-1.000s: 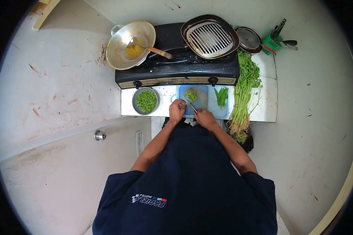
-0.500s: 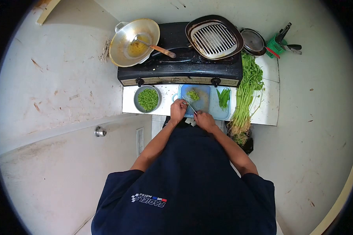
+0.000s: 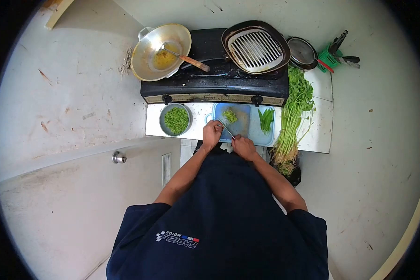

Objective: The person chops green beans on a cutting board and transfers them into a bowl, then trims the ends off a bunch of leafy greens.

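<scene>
My right hand (image 3: 244,147) grips a small knife (image 3: 227,131) by its handle. The blade slants up and left over the blue cutting board (image 3: 266,138), its tip close to my left hand (image 3: 213,133). My left fingers are pinched together at the board's left edge; what they hold is hidden. Just beyond the blade lies a small heap of chopped green pieces (image 3: 229,115). Long green pods or strips (image 3: 266,120) rest on the board's right part. To the left, a grey bowl (image 3: 162,127) is filled with finely chopped greens (image 3: 176,120).
Behind the board stands a black gas stove (image 3: 214,87), bearing a wok (image 3: 141,60) with a wooden-handled ladle (image 3: 196,62) and a grill pan (image 3: 227,35). Rooted leafy greens (image 3: 291,112) lie at right, near a small pan (image 3: 302,50) and a green basket (image 3: 328,58) of utensils.
The knife's tip has come down slightly towards me, beside my left fingertips. Both hands stay in nearly the same place, and the whole view has shifted a little.
</scene>
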